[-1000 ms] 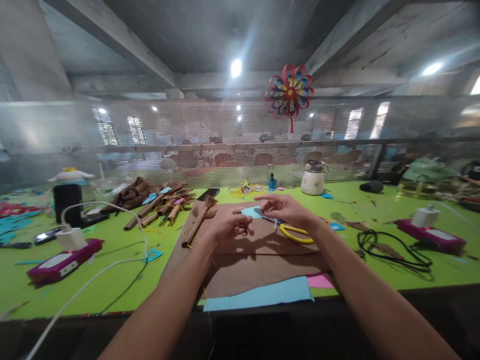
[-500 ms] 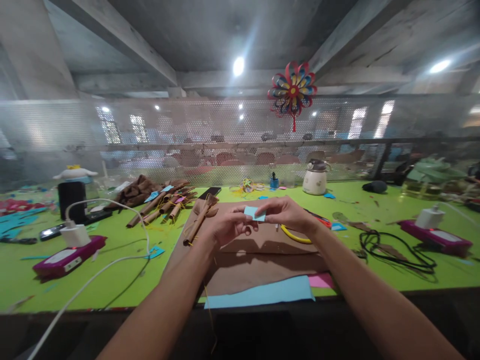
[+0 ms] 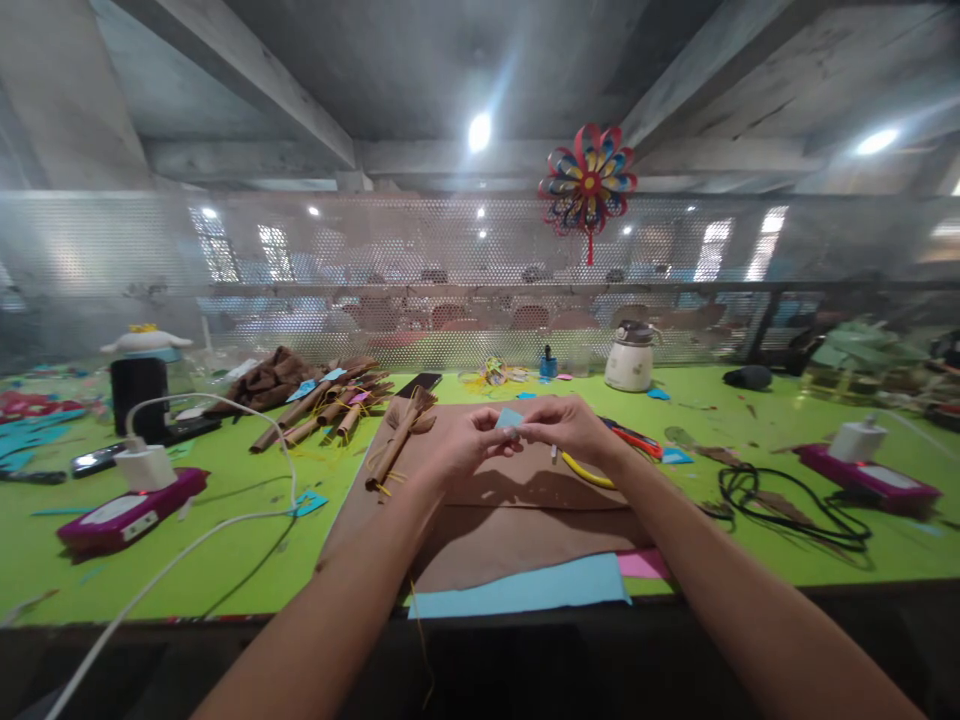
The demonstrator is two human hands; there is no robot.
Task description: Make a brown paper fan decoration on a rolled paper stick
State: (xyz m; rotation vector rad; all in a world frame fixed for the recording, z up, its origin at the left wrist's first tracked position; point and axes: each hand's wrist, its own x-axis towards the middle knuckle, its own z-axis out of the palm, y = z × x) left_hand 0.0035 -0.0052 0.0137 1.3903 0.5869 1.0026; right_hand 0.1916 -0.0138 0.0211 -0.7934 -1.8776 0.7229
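Between my two hands, above the brown paper sheets [image 3: 517,545], is a small piece of light blue paper [image 3: 509,418]. My left hand [image 3: 480,445] pinches it from the left with thumb and fingers. From the other side, my right hand [image 3: 559,428] closes its fingertips at the paper's right edge, beside the left thumb. Part of the paper is hidden by the fingers. Just beyond my left hand, a brown paper roll [image 3: 394,450] with yellow string lies on the sheets. Below my right hand rests a tool with a yellow handle [image 3: 589,472].
A heap of brown rolls tied with yellow string [image 3: 349,405] lies back left. Purple power strips [image 3: 135,510] with white chargers sit at both sides. A white kettle [image 3: 628,358], blue ink bottle [image 3: 548,362] and black cable [image 3: 795,505] are on the green table [image 3: 247,560].
The blue paper has turned and is more covered by my fingers, showing a smaller pointed part. My hands have come closer together around it.
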